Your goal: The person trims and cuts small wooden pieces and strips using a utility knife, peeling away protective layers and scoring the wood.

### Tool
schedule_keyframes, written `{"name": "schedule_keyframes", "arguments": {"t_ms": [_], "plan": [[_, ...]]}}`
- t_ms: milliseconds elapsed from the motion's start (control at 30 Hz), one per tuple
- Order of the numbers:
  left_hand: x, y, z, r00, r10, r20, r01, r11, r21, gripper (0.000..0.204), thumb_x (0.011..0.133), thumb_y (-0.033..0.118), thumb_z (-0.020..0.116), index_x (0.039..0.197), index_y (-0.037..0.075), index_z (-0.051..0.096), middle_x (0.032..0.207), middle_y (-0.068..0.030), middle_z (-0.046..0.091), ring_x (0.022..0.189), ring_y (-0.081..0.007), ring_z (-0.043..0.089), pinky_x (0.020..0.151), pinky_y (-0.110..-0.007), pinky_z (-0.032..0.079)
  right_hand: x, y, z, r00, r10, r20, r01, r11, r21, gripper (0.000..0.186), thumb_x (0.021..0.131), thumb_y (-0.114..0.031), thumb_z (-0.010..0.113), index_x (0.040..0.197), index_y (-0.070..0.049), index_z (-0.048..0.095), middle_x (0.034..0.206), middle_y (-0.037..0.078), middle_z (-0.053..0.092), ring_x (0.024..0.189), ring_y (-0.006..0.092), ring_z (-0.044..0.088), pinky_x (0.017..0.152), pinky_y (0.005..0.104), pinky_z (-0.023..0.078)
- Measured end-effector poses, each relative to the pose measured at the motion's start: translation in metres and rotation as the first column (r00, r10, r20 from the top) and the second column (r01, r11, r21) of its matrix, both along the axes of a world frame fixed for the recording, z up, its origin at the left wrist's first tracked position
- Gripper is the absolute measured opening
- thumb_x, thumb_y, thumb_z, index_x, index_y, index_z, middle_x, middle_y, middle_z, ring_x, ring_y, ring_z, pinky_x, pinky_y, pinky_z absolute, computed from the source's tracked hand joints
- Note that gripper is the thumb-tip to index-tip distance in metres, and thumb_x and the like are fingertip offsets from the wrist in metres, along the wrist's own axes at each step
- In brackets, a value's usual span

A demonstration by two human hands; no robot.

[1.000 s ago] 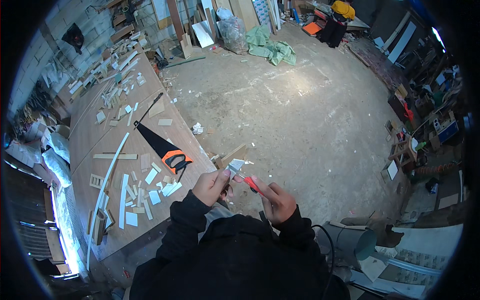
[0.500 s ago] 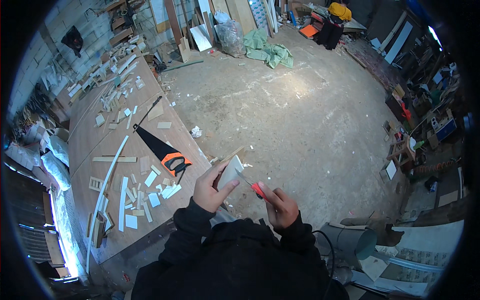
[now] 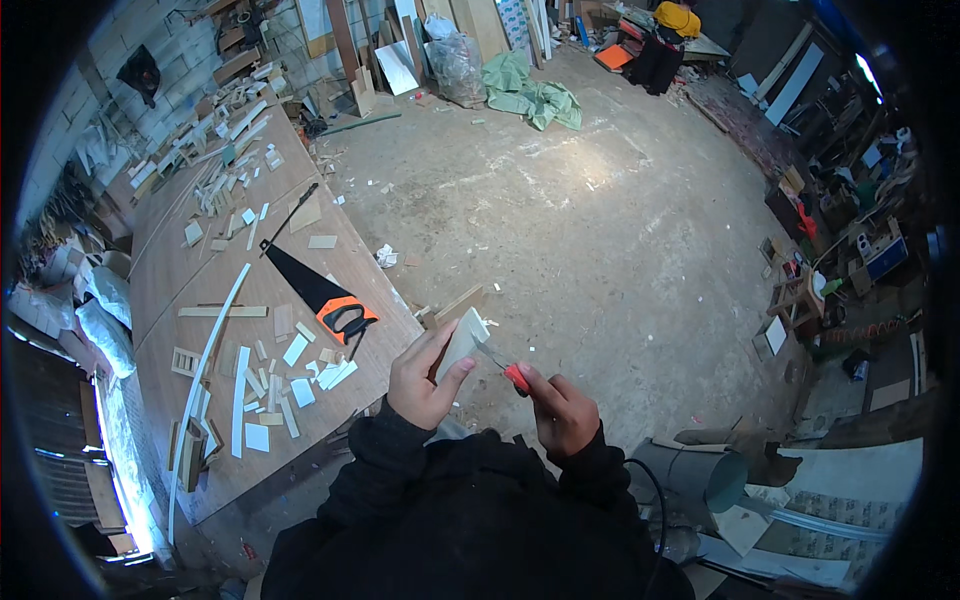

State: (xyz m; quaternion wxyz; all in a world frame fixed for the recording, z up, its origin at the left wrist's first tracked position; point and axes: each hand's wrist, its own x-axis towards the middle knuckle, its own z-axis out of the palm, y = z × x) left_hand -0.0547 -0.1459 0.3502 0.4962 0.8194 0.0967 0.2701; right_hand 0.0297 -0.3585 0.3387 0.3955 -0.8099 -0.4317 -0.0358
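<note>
My left hand (image 3: 423,388) grips a pale, flat piece (image 3: 458,342) tilted up between thumb and fingers, near the table's right edge. My right hand (image 3: 565,415) is closed on a red-handled knife (image 3: 517,376), its thin blade reaching up-left to the piece's right side, where small pale bits show at the edge. Left of my hands, a black hand saw (image 3: 310,290) with an orange handle lies on the wooden table (image 3: 165,255) among white and wooden offcuts (image 3: 257,437). A long white strip (image 3: 215,350) lies along the table's left part.
Concrete floor (image 3: 630,250) stretches ahead. A plastic bag (image 3: 460,75) and green sheeting (image 3: 530,100) lie by leaning boards at the back. A yellow-and-black heap (image 3: 672,30) sits back right. Clutter lines the right side; a grey cylinder (image 3: 715,478) lies near my right.
Since a second ago, my left hand has turned the piece more upright, and the knife blade has moved onto its side. In the last half second, both hands have barely moved.
</note>
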Motion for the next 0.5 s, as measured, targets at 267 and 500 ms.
{"name": "schedule_keyframes", "arguments": {"t_ms": [267,500], "plan": [[0.002,0.000,0.017,0.993,0.070,0.095,-0.090,0.971,0.223,0.047,0.088,0.018,0.070,0.126,-0.007,0.057,0.102,-0.0203,0.065,0.090,-0.0290,0.066,0.079,-0.032,0.051,-0.001,-0.003,0.005,0.997,-0.076,0.023,0.078,0.992,-0.102,0.060,0.082,0.005,0.063,0.135,-0.024,0.058,0.070,0.009,0.053,0.056,0.0291,0.057,0.050,0.0364,0.045],[-0.004,-0.005,0.020,0.996,-0.020,0.081,0.022,0.999,-0.025,0.045,0.095,0.023,0.064,0.129,-0.005,0.056,0.096,-0.0157,0.066,0.087,-0.0236,0.065,0.078,-0.031,0.051,0.006,-0.015,0.008,0.990,-0.050,-0.132,0.066,0.991,0.117,0.050,0.086,0.010,0.057,0.134,-0.001,0.052,0.105,0.021,0.067,0.092,0.0273,0.069,0.081,0.0321,0.053]]}}
